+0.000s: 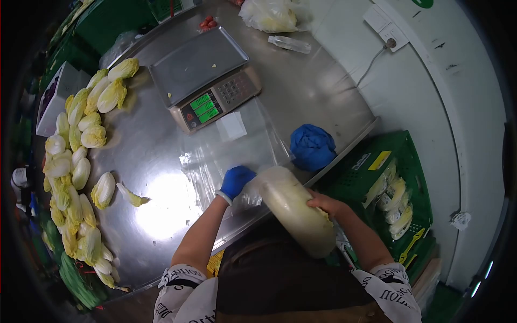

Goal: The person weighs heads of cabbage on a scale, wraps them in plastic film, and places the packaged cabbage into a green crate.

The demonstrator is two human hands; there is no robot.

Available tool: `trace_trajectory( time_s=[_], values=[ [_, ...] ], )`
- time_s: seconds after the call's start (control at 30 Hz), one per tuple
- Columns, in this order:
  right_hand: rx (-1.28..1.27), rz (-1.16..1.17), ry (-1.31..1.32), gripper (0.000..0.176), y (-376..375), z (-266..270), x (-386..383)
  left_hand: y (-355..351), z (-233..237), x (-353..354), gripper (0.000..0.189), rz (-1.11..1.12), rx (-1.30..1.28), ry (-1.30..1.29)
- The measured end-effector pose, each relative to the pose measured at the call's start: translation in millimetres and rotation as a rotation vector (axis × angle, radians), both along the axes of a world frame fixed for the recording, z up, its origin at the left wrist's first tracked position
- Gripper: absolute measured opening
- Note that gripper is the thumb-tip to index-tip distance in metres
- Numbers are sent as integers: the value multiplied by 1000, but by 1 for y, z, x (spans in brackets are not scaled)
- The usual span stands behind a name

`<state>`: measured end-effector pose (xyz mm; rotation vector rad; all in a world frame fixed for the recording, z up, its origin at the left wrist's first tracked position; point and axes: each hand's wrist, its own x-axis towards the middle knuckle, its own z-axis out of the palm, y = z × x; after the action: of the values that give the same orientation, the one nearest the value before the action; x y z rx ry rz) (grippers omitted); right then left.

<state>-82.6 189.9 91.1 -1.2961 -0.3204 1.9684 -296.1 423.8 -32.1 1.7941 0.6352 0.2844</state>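
My left hand, in a blue glove, is closed above some flat clear plastic bags on the steel table. Its fingertips reach the upper end of a large pale bag of napa cabbage, and what they pinch is hidden. My bare right hand grips the side of that bag, which tilts in front of my apron over the table's near edge. A scale with lit green displays stands beyond the clear bags, a white slip lying beside it. To the right sits a crumpled blue plastic bundle.
Many small napa cabbages line the table's left side. On the right, a green crate holds several wrapped packs. A clear bottle and a filled plastic bag lie at the back, near a wall socket with a cable.
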Motion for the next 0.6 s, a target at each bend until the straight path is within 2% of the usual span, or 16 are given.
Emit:
trace_trajectory(
  time_s=[0.1, 0.2, 0.3, 0.33, 0.37, 0.43, 0.53, 0.6],
  values=[
    [-14, -2, 43, 89, 8, 9, -6, -7, 11, -1, 10, 76, -5, 61],
    [-111, -59, 85, 87, 9, 6, -6, -8, 29, 4, 11, 235, -570, -210],
    [-139, -86, 91, 86, 0, 8, -2, -11, 41, 4, 8, 151, -125, -23],
    [-136, -85, 126, 85, -6, 6, 0, -12, 28, 3, 9, 37, 32, 55],
    [-134, -85, 160, 83, -15, 2, 1, -18, 18, 1, 9, 3, 3, 55],
    [-108, -92, 201, 80, -17, 3, 2, -26, 26, 6, 8, 46, 208, -122],
    [-108, -105, 178, 77, -16, 15, -5, -17, -1, -1, 10, -12, 499, -12],
    [-182, -85, 87, 76, -5, 26, -7, -14, -11, 1, 10, 1, 419, 58]
  ],
)
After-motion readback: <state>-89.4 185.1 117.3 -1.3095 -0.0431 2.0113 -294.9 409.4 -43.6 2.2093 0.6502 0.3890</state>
